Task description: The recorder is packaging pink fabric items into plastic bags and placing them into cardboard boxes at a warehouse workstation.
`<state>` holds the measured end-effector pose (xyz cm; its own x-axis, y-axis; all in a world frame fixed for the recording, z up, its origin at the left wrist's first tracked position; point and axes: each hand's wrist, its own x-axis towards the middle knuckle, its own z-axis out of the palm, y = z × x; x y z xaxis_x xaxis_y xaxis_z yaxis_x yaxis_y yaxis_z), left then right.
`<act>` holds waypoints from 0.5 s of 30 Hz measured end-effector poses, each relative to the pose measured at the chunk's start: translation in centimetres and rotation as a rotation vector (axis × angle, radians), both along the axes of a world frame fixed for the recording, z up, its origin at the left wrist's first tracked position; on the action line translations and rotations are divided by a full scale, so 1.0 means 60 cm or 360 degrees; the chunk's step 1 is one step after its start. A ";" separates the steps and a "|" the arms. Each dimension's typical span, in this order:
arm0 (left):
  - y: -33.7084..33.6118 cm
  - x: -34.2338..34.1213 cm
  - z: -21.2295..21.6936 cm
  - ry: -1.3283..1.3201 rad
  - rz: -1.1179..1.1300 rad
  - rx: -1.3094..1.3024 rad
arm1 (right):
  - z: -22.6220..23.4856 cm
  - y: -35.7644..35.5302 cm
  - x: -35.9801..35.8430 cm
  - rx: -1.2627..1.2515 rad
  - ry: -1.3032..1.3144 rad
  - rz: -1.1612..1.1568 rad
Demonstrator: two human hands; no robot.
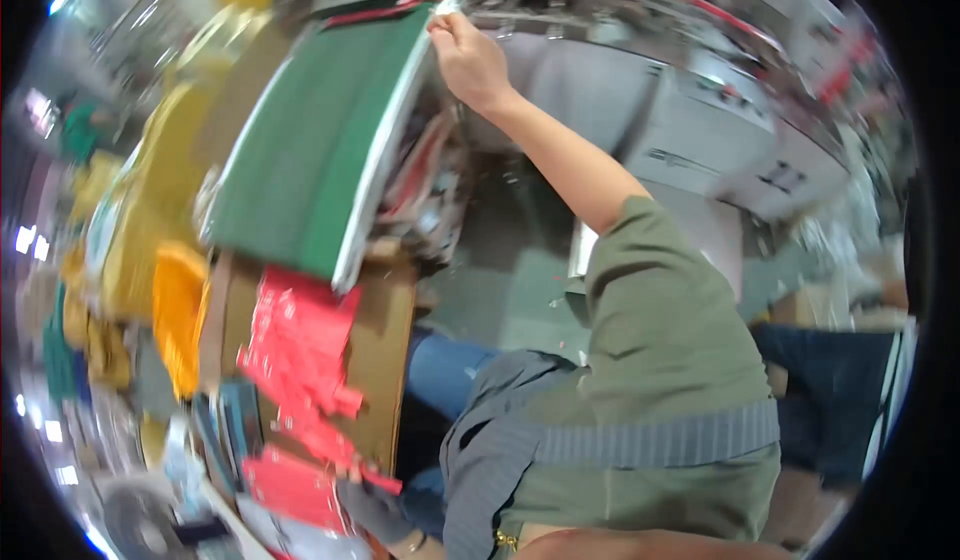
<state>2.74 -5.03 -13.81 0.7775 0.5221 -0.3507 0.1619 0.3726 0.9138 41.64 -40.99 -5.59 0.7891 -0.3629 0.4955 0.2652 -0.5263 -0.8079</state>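
Note:
My right arm, in an olive sleeve, reaches to the top middle. My right hand (470, 60) is closed, its fingers pinched at the far right corner of a long green panel (310, 150) with white edges. Motion blur hides exactly what the fingers hold there. At the bottom, my left hand (372, 510) wears a dark grey glove with bare fingertips. It is closed against flat pink-red pieces (300, 485) that have jagged, tab-like edges. More pink-red pieces (300, 335) lie in an overlapping row from there up to the panel's near end.
A brown cardboard surface (385, 310) lies under the pink-red pieces. Yellow sacks (155, 200) and an orange bag (180, 310) stand to the left. Large white cartons (700, 125) line the far right, beyond a grey-green floor (510, 290). A round fan-like thing (140, 525) is at lower left.

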 end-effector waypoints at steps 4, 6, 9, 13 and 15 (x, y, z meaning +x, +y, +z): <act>0.029 -0.014 0.008 0.0756 -0.0122 0.0070 | -0.090 -0.315 0.112 -0.1415 -0.0248 -0.0820; 0.109 -0.051 -0.071 0.0627 -0.0225 -0.0567 | -0.161 -0.471 0.121 -0.1428 0.0124 -0.0926; 0.028 0.014 -0.064 0.0229 0.0052 -0.0189 | -0.242 -0.621 0.035 -0.1145 0.1155 -0.1050; 0.019 0.063 -0.047 0.0187 0.0139 -0.0142 | -0.273 -0.972 0.043 -0.0878 0.0667 -0.0659; 0.003 0.084 -0.006 0.0099 0.0244 -0.0077 | -0.315 -0.955 0.103 -0.1006 0.0631 -0.0590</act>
